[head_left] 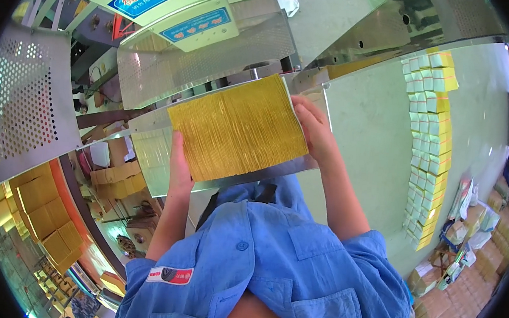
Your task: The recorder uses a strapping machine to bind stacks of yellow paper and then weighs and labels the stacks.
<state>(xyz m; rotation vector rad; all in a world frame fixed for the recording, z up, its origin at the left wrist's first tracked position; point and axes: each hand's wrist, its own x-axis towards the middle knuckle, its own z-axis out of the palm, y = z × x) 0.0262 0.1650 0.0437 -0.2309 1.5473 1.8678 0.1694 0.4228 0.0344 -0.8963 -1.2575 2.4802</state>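
A thick block of many thin golden-yellow sheets [239, 131], with their edges facing up, lies between my two hands over a metal machine table [153, 154]. My left hand [181, 162] presses against the block's left end, thumb side along the edge. At the other end, my right hand [314, 128] grips the pale side of the block, fingers wrapped behind its far right corner. Parts of the fingers on both hands are hidden by the block. A clear plastic guard [203, 53] rises just beyond the block.
A green machine housing [187, 28] stands behind the guard. To the left is a perforated metal panel [23, 93]. Long rows of yellow-and-white paper bundles [428, 149] lie at the right. Stacked yellow bundles [47, 214] sit at lower left, and cartons [434, 305] at lower right.
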